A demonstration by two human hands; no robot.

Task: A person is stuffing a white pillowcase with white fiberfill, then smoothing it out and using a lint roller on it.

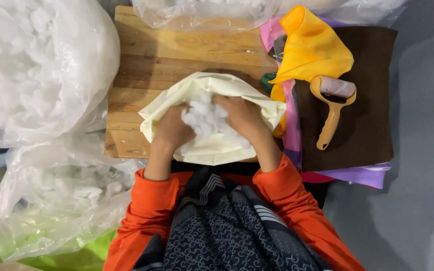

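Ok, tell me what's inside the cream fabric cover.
White fluffy stuffing shows at the opening of the cream fabric cover, with the left hand and right hand pressed into it. How far it fills the cover is hidden by the fabric.

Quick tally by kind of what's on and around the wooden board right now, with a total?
Clear plastic bags of white stuffing: 3
Cream fabric cover, both hands in it: 1
Clump of white stuffing in the hands: 1
Yellow cloth: 1
Lint roller: 1
Brown mat: 1
Total: 8
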